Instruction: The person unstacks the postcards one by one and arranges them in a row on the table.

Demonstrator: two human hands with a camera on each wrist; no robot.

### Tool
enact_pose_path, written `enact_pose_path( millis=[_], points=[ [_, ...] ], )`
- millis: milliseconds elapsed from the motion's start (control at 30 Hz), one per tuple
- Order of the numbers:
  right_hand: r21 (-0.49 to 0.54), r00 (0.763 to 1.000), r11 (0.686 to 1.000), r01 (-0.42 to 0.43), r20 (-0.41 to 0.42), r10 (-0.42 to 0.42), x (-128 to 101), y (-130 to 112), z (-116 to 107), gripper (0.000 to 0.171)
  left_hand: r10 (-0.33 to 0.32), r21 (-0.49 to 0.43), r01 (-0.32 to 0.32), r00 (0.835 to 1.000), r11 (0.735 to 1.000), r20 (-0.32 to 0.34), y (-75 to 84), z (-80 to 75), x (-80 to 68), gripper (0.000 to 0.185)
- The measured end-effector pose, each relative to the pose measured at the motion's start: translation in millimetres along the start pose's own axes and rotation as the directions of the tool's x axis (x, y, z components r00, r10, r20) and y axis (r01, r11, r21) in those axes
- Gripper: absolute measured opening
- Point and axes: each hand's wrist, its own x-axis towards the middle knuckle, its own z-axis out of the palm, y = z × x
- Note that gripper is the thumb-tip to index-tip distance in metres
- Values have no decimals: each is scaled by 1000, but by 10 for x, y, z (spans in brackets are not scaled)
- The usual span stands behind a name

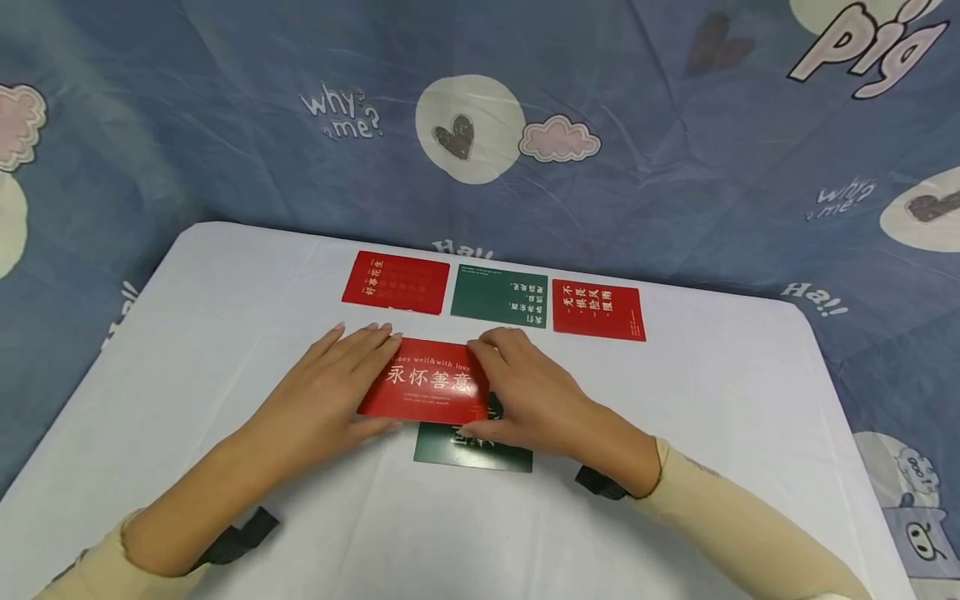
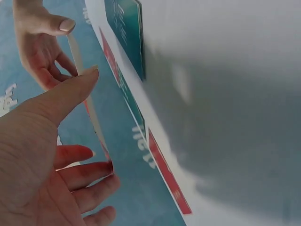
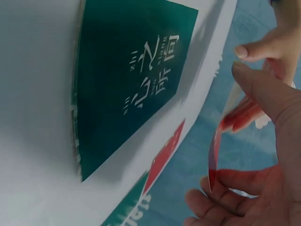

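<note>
Both hands pinch a red card [image 1: 427,383] by its ends, left hand [image 1: 330,392] and right hand [image 1: 536,400], raised just above a green card [image 1: 472,450] on the white table [image 1: 225,333]. Beyond lie three more cards in a row: red [image 1: 396,282], green [image 1: 499,297], red [image 1: 597,308].

Light was even and bright overhead, shadows soft; both wrist views were smeared with blur (the white table [image 2: 225,117] especially).
</note>
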Motion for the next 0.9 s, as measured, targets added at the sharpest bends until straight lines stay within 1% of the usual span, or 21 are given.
enact_pose_path(
  millis=[200, 400, 633, 733, 900],
  points=[
    [-9, 1000, 1000, 4, -9, -4, 170, -58, 58, 97, -46, -52, 47, 999, 998, 23, -158, -25, 9, 102],
    [-18, 1000, 1000, -2, 19, 2, 355, -110, 137, 98, -80, -61, 82, 996, 995, 39, -302, -39, -20, 103],
    [-33, 1000, 999, 9, 20, -8, 559, -181, 245, 99, -140, -91, 145, 988, 985, 65, -486, -50, -59, 104],
    [-63, 1000, 998, 2, 26, 0, 628, -211, 288, 99, -144, -98, 151, 987, 984, 71, -569, -40, -66, 104],
    [-126, 1000, 992, 20, 14, -18, 722, -231, 342, 92, -150, -97, 158, 985, 983, 84, -678, -19, -44, 104]
  ],
)
